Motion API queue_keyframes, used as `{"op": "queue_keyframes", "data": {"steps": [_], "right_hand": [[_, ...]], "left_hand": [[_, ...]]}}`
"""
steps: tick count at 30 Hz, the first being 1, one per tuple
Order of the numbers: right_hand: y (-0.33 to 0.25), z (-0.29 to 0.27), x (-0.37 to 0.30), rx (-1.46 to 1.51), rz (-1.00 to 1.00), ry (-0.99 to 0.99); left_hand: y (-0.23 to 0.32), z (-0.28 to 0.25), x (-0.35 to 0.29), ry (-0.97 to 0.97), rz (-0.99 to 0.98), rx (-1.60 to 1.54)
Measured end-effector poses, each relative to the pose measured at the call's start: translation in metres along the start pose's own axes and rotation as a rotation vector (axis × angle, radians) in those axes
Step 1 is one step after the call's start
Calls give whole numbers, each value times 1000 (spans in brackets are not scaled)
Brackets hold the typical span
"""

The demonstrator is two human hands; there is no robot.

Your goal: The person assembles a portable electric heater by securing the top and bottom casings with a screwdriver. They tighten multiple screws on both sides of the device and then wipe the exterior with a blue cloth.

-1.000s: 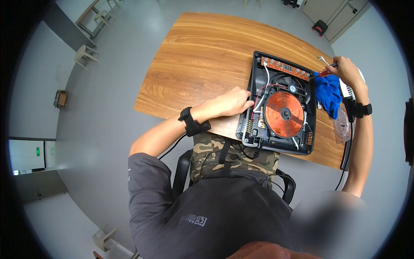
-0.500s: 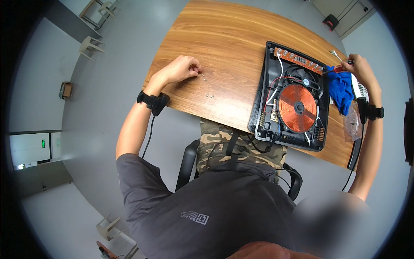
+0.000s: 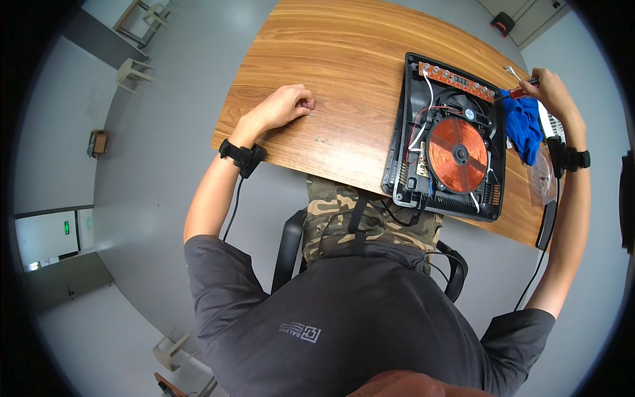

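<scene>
An induction cooker (image 3: pixel 401 126) lies opened on the wooden table, its copper coil (image 3: pixel 450 149), black fan and orange button board (image 3: pixel 456 81) exposed. My right hand (image 3: pixel 553 92) grips a red-and-black screwdriver (image 3: pixel 518 92), its shaft reaching leftward to the right end of that board; whether the tip touches is too small to tell. Left of the cooker, my left hand (image 3: pixel 286 106) rests low over the table with fingers curled together. A tiny screw (image 3: pixel 312 114) lies at its fingertips; anything inside the fingers is hidden. More small screws (image 3: pixel 321 139) lie nearer the table edge.
Beside the cooker's right side are a blue cloth (image 3: pixel 522 129), a clear plastic bag (image 3: pixel 542 175) and a white object partly behind my right wrist. Metal pieces (image 3: pixel 510 71) lie beyond the cloth. A black cable (image 3: pixel 400 228) hangs off the cooker's near edge.
The whole view has shifted slightly. My left hand has come a little closer to the tiny screw, its fingers more curled. My right hand still holds the screwdriver at the board's right end.
</scene>
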State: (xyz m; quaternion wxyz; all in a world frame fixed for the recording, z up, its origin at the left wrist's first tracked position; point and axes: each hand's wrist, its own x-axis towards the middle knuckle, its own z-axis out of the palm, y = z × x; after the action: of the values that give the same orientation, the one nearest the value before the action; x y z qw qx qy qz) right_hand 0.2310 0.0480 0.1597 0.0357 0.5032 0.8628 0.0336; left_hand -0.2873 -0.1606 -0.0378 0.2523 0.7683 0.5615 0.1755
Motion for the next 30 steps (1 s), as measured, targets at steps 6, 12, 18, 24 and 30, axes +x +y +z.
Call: {"op": "queue_keyframes", "data": {"steps": [6, 12, 18, 24, 30], "right_hand": [[9, 4, -1, 5, -44, 68], [28, 14, -2, 66, -23, 78], [12, 8, -2, -13, -52, 111], [8, 6, -7, -86, 4, 111], [12, 11, -2, -48, -22, 129]], "left_hand": [[3, 4, 4, 10, -33, 31], [5, 6, 12, 74, -64, 25], [14, 6, 15, 62, -70, 112], [8, 12, 24, 75, -4, 136], [14, 12, 23, 65, -62, 111]]}}
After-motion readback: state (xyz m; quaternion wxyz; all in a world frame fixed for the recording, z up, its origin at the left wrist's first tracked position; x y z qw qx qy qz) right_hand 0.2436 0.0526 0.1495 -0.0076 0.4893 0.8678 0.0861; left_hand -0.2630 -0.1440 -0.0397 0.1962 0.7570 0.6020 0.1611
